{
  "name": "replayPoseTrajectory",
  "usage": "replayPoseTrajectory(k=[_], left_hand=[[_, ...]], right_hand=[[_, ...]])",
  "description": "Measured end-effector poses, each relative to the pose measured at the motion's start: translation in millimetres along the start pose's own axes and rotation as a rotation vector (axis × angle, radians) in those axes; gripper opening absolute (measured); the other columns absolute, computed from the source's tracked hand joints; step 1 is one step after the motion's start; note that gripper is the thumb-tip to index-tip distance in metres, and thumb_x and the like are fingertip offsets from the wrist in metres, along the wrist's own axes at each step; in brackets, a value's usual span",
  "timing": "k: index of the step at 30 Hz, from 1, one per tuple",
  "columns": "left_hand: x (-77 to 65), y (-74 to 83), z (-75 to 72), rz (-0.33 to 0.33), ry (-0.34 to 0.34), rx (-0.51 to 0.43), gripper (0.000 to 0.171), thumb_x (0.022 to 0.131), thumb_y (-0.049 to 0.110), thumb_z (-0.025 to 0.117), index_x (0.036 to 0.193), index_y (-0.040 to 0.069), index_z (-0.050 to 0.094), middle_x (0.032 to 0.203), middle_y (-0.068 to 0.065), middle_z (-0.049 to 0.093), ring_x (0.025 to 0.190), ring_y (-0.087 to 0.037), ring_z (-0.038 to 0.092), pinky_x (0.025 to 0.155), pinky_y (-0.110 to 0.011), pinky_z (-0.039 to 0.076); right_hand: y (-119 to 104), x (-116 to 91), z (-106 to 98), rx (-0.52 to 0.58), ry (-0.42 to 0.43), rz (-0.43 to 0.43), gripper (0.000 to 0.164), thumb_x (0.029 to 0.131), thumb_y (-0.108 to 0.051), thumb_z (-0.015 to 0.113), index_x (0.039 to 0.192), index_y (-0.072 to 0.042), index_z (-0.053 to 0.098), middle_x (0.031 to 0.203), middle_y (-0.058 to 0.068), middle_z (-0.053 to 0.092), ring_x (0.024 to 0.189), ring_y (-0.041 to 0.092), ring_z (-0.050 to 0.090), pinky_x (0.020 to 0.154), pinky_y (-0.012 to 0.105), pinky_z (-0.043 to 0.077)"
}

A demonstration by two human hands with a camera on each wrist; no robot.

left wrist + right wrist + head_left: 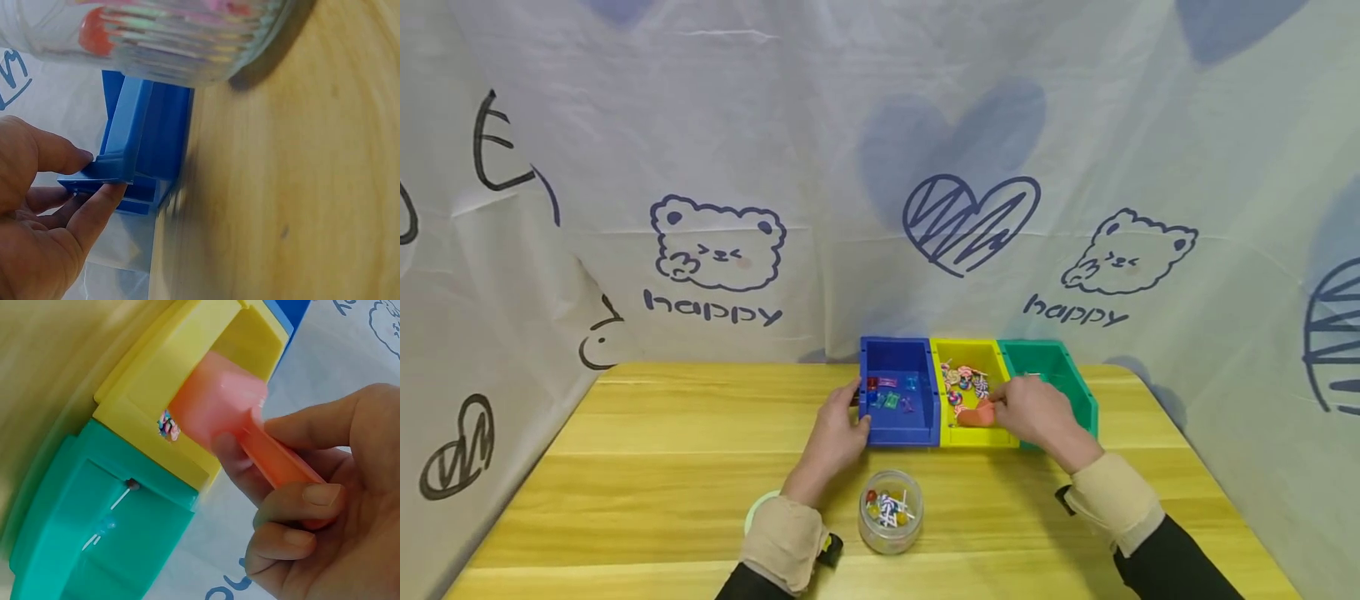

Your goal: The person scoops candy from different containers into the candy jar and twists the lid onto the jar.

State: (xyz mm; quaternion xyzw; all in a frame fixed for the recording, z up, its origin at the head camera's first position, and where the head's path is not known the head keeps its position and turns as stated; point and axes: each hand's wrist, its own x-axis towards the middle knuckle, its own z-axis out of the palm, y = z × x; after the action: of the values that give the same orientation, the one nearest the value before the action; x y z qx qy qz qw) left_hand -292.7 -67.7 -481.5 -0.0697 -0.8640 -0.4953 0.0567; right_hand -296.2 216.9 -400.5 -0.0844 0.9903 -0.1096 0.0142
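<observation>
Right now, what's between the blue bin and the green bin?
The yellow bin, with candies in it. The head view shows all three bins side by side.

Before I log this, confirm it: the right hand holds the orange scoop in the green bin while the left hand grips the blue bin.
Not quite: the right hand holds the orange scoop in the yellow bin, not the green bin, as the right wrist view shows. The left hand does grip the blue bin.

Blue bin (291, 311) mostly beyond right wrist view's top edge
</observation>
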Motion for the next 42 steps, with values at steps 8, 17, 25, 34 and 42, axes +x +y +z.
replayPoseTrajectory(k=[8, 17, 25, 34, 42], left_hand=[[-0.4, -0.6, 0.1, -0.005, -0.004, 0.002, 0.061, 0.098, -0.001, 0.065, 0.155, -0.003, 0.043, 0.141, -0.023, 0.056, 0.129, -0.038, 0.058, 0.114, -0.051, 0.045], [0.1, 0.4, -0.5, -0.008, -0.008, 0.007, 0.061, 0.098, -0.001, 0.065, 0.155, -0.003, 0.043, 0.142, -0.023, 0.056, 0.129, -0.038, 0.057, 0.114, -0.051, 0.044], [0.6, -0.4, -0.6, -0.012, -0.006, -0.001, 0.061, 0.098, -0.001, 0.065, 0.155, -0.002, 0.043, 0.142, -0.023, 0.056, 0.130, -0.038, 0.057, 0.115, -0.051, 0.044], [1.4, -1.2, -2.6, 0.003, 0.010, -0.001, 0.062, 0.097, -0.001, 0.067, 0.154, -0.002, 0.044, 0.142, -0.022, 0.057, 0.128, -0.038, 0.059, 0.114, -0.051, 0.045], [1.4, -2.6, -2.0, 0.016, 0.015, -0.004, 0.063, 0.094, -0.002, 0.069, 0.152, -0.003, 0.047, 0.139, -0.021, 0.059, 0.125, -0.037, 0.060, 0.113, -0.051, 0.046]], right_hand=[[0, 1, 9, -0.028, 0.036, -0.016, 0.024, 0.096, -0.014, 0.065, 0.112, -0.013, 0.082, 0.099, 0.011, 0.075, 0.070, 0.021, 0.054, 0.052, 0.031, 0.041], [4, 8, 33, -0.059, 0.123, -0.038, 0.028, 0.100, -0.015, 0.066, 0.125, -0.011, 0.077, 0.095, 0.014, 0.070, 0.075, 0.026, 0.060, 0.060, 0.042, 0.054], [4, 16, 46, -0.081, 0.177, -0.062, 0.028, 0.101, -0.015, 0.064, 0.126, -0.010, 0.076, 0.090, 0.014, 0.068, 0.070, 0.026, 0.060, 0.053, 0.040, 0.053], [1, 26, 60, 0.010, 0.294, -0.105, 0.027, 0.099, -0.007, 0.065, 0.125, -0.003, 0.075, 0.095, 0.021, 0.068, 0.073, 0.032, 0.060, 0.061, 0.045, 0.056], [4, 30, 72, 0.133, 0.288, -0.085, 0.034, 0.100, -0.002, 0.062, 0.133, 0.002, 0.068, 0.096, 0.021, 0.064, 0.078, 0.033, 0.058, 0.068, 0.043, 0.053]])
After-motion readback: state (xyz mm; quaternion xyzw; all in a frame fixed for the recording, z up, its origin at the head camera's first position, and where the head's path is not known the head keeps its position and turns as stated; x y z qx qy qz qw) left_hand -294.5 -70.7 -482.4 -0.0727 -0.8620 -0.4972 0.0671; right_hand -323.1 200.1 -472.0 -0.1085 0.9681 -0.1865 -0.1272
